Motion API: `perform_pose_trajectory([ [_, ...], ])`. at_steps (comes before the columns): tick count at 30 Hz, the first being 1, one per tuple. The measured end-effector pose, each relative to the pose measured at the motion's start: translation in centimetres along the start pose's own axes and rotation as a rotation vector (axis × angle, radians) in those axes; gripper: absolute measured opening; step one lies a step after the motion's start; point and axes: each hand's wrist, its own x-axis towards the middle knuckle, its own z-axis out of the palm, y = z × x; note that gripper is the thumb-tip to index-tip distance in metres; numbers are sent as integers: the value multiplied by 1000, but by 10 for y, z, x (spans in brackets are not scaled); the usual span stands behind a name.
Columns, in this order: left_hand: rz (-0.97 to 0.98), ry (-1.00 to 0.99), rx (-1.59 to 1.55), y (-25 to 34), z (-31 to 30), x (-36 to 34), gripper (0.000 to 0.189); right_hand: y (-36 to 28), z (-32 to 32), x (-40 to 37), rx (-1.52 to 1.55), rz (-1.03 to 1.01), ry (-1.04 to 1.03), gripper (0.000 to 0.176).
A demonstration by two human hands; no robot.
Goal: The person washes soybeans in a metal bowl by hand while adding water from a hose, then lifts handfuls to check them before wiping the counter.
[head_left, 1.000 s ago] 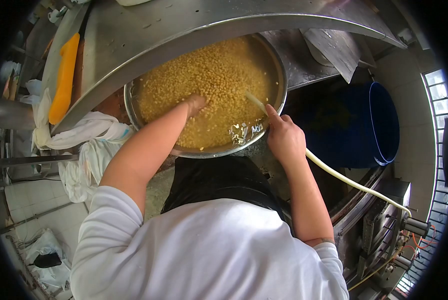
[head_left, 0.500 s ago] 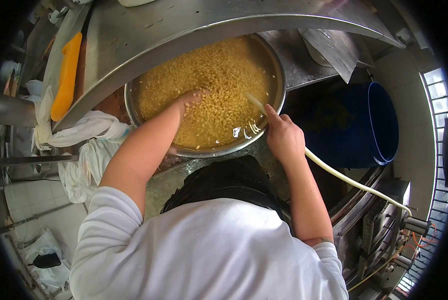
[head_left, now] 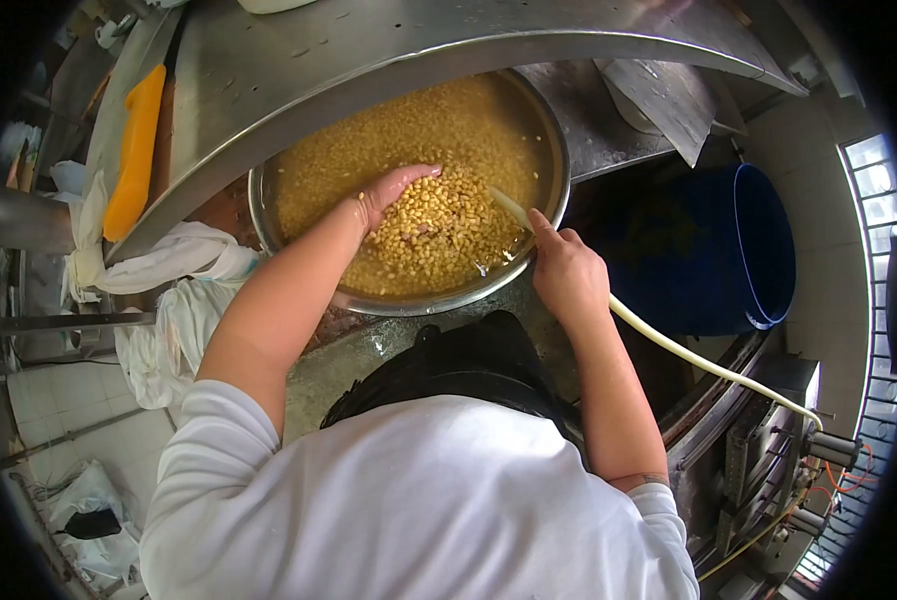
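A wide metal basin (head_left: 552, 150) holds cloudy yellowish water and a mass of pale yellow beans (head_left: 444, 215), which look like soybeans. My left hand (head_left: 397, 188) is in the basin, cupped around a heap of beans raised at the water's surface. Its thumb side shows, while most of the fingers are hidden under the beans. At the basin's right rim, my right hand (head_left: 572, 275) is closed around a cream-coloured hose (head_left: 694, 357). The hose's end points into the basin, close to the heaped beans.
A steel shelf (head_left: 369, 65) overhangs the basin's far side. On its left lies an orange-handled tool (head_left: 135, 150), near white cloths (head_left: 184, 255). A blue barrel (head_left: 769, 250) stands to the right, and machinery (head_left: 754, 440) sits at lower right.
My left hand has risen from under the water, lifting a heap of beans to the surface. My right hand keeps the hose in nearly the same place.
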Motion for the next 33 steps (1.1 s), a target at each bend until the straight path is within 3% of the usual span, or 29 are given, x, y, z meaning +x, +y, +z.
perform_pose_trajectory([
  [7,-31,-76,-82,-1,-12,5,42,-1,-2,0,4,1,-10,50],
  [9,37,-82,-98,-3,-24,10,42,0,-2,0,0,1,-12,50],
  [12,37,-453,-182,0,-45,18,51,0,-2,0,4,-10,-10,50],
  [13,37,-453,-182,5,-36,8,51,1,-1,0,5,-10,-10,50],
  [15,104,-247,-223,11,-22,-9,54,3,2,0,3,-17,5,50],
  [16,93,-390,-294,10,-31,-5,59,3,1,0,3,-16,5,50],
  [19,100,-340,-365,10,-33,-11,65,2,2,0,3,-14,3,50],
  [20,109,-499,-428,7,-42,-6,72,3,3,0,-5,-16,6,51],
  [24,148,-414,-470,9,-37,-14,76,1,1,0,-4,-11,6,49],
  [30,168,-548,-486,13,-39,-17,76,4,3,0,8,-21,25,49],
  [33,179,-447,-459,15,-34,-21,79,4,4,0,4,-19,26,50],
])
